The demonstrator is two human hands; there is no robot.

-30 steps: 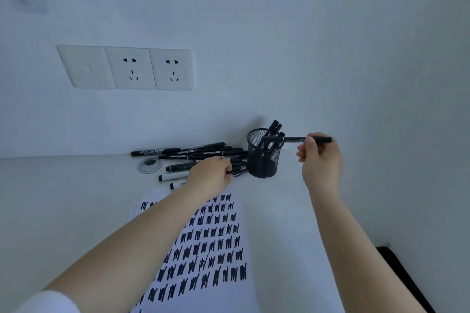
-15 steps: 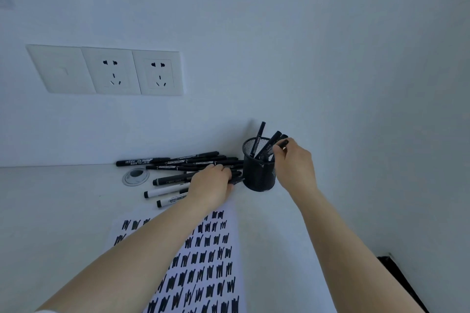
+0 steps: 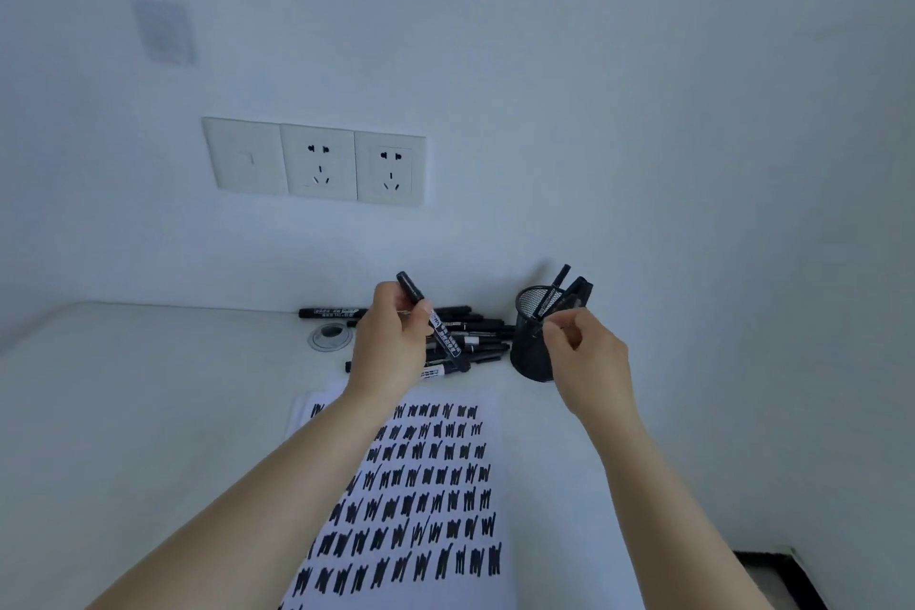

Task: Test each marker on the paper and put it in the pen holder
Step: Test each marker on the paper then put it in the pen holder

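Three white wall plates (image 3: 317,162) sit on the wall at left, two of them sockets, and below them a round grommet (image 3: 330,336) is set in the white bench (image 3: 124,411). Near it a pile of black markers (image 3: 475,334) lies against the wall. The left hand (image 3: 391,344) is raised over that pile, its fingers curled round one marker (image 3: 432,320) held slanting, upper end up-left, lower end down-right. Under both forearms lies the paper (image 3: 426,485), covered in rows of black scribbles. Right of the pile stands the black mesh holder (image 3: 537,342) with several markers upright inside. The right hand (image 3: 586,357) hovers just in front of the holder, fingers loosely curled, gripping nothing I can make out.
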